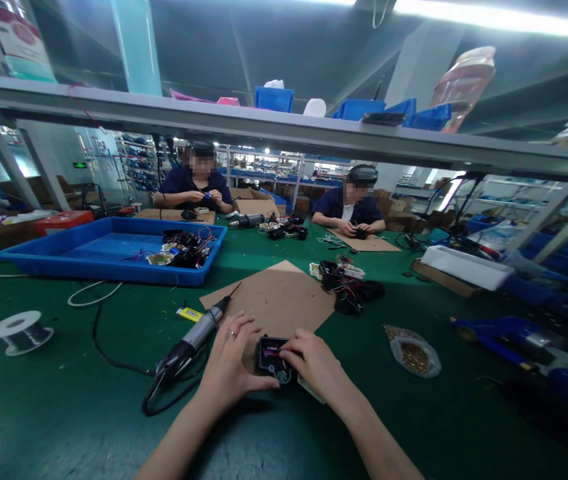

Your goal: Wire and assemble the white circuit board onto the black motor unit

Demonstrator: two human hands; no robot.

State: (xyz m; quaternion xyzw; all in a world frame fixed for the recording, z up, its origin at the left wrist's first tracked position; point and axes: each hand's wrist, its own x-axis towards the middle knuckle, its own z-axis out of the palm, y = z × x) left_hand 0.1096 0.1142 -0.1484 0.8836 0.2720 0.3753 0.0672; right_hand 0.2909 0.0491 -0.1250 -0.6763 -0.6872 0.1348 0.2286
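While both of your hands meet over the green table (64,413), they share one small black housing (274,357) with red wiring showing inside it. Your left hand (231,363) cups the housing from its left side, thumb running along the near edge, a ring on one finger. Your right hand (314,360) lies over the housing's right side, its fingers (289,348) pinched narrowly at the wires in the open top. The housing sits at the near edge of a brown cardboard sheet (279,300), just in front of you.

Just left of your left hand lies a soldering iron (199,333), tip pointing away from you onto the cardboard, its black cable looping across the table. A small yellow piece (190,314) lies beside the iron. Farther left stands a spool of wire (20,331). To the right of your hands lies a clear bag of small parts (414,357). Beyond the cardboard sits a heap of black parts with wires (349,283), and on the left a blue tray (89,253) holds more wired pieces. Across the table two other people sit, each with hands busy on small parts of their own.
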